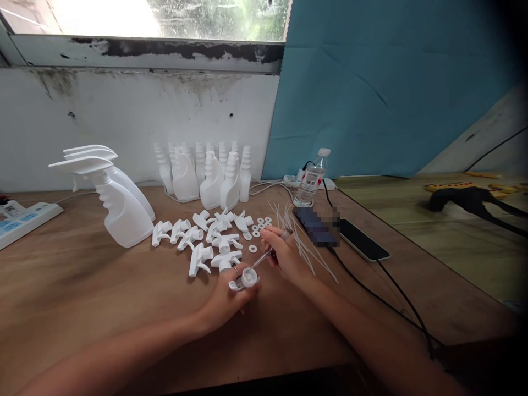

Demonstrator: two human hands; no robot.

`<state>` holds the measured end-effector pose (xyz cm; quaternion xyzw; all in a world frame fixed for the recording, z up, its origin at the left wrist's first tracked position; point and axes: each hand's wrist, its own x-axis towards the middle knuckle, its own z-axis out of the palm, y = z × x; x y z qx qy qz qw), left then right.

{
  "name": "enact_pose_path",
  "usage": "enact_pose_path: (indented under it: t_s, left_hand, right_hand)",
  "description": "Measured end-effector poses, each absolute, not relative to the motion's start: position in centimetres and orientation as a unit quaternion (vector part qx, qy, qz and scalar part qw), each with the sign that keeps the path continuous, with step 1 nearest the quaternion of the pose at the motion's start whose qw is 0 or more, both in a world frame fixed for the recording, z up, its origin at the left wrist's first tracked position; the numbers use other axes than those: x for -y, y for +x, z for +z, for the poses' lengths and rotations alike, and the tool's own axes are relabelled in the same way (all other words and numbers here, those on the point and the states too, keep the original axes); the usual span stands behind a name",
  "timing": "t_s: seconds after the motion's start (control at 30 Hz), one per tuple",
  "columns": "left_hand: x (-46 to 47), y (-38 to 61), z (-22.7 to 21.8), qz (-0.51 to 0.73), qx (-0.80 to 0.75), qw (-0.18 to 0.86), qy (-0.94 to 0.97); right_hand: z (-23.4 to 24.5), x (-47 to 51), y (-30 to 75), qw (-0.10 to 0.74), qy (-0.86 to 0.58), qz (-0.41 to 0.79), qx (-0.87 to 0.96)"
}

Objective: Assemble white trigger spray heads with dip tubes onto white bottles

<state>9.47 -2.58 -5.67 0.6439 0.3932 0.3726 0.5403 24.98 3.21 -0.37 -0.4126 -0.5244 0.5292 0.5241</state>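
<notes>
My left hand [225, 297] is closed around a white trigger spray head [249, 277], its round collar opening facing up. In my right hand [285, 254] is a slim screwdriver [261, 258], its thin tip at the collar's rim. Whether the tip touches inside, I cannot tell. Just beyond my hands lie several loose trigger spray heads [201, 258]. Small white ring washers [253, 249] are scattered near my right fingers. Thin white tubes [307, 245] lie to the right of them, partly behind my right hand.
Several white bottles [185, 179] without heads stand by the wall. Two bottles with spray heads [126, 212] stand at left, near a power strip [27, 223]. A clear water bottle [309, 184], a dark phone [315, 225] and another black device [363, 240] with cables occupy the right.
</notes>
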Motion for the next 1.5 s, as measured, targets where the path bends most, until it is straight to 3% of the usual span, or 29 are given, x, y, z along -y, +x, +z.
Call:
enact_pose_path:
  t_s: [0.17, 0.4, 0.57, 0.67, 0.9, 1.13, 1.5]
  left_hand:
    - [3.0, 9.6, -5.5, 0.356, -0.382, 0.531, 0.667]
    - [2.9, 9.6, -5.3, 0.356, -0.357, 0.501, 0.703]
    - [2.8, 9.7, -5.2, 0.334, -0.378, 0.590, 0.630]
    - [2.7, 9.8, -5.0, 0.337, -0.378, 0.590, 0.629]
    - [2.8, 9.8, -4.9, 0.341, -0.367, 0.606, 0.618]
    - [2.7, 9.7, -4.7, 0.346, -0.364, 0.613, 0.609]
    - [2.5, 9.6, -4.9, 0.366, -0.355, 0.640, 0.575]
  right_hand:
    - [-0.6, -3.6, 24.8, 0.539, -0.407, 0.582, 0.452]
    - [-0.9, -4.1, 25.1, 0.460, -0.441, 0.620, 0.458]
    - [-0.4, -3.8, 25.7, 0.506, -0.406, 0.550, 0.526]
    - [0.1, -3.4, 25.9, 0.474, -0.395, 0.535, 0.577]
    - [-1.0, -4.4, 25.6, 0.476, -0.389, 0.627, 0.477]
    - [-3.0, -4.8, 25.0, 0.420, -0.389, 0.735, 0.362]
    - [-2.7, -4.4, 24.8, 0.512, -0.398, 0.669, 0.364]
